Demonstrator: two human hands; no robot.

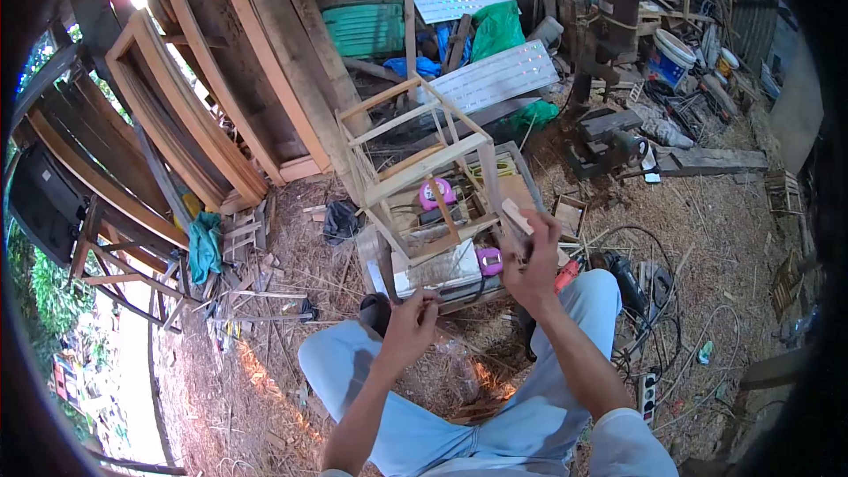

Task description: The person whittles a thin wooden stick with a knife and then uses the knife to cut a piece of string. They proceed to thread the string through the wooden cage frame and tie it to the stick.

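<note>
A wooden chair frame of pale bars lies tilted in front of me, its legs pointing toward my knees. My left hand is closed at the end of its left leg, fingers curled and pinched there. In my right hand a small pale wooden block is gripped between thumb and fingers, right beside the frame's right leg. Behind the bars sits a pink tape measure, and a purple tape measure lies close to my right hand. Both rest over a low box beneath the frame.
Wooden window or door frames lean at the left. A corded power tool and a power strip lie at my right among cables. A metal vise, corrugated sheets and a paint bucket stand farther back. Shavings cover the ground.
</note>
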